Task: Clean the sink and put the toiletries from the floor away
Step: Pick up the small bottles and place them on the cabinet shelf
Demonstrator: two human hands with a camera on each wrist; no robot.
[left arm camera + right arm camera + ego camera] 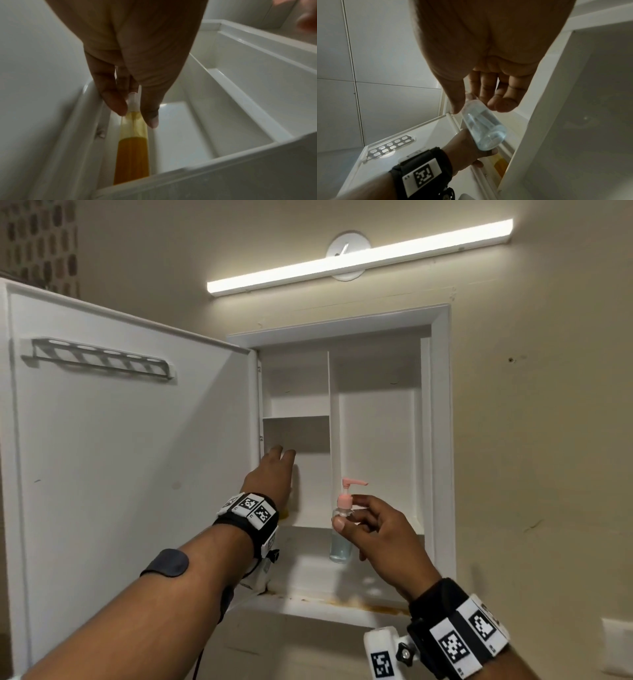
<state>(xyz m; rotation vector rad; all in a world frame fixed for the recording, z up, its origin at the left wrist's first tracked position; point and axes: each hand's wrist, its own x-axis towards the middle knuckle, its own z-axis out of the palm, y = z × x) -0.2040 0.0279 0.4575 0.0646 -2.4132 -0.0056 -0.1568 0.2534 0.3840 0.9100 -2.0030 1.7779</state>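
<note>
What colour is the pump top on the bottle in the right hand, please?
Pink, clearest in the head view: the pump top sits above the right hand.

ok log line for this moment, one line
left hand: holds amber bottle in cabinet lower-left compartment | right hand: pinches pink-pump clear bottle at cabinet front | door open

A white recessed wall cabinet (442,419) stands open, its door (130,440) swung left; a vertical divider (334,440) splits it into 2 columns; the left column has 1 shelf (296,417); an amber bottle (132,155) stands upright in the lower left compartment, against its left wall.
</note>
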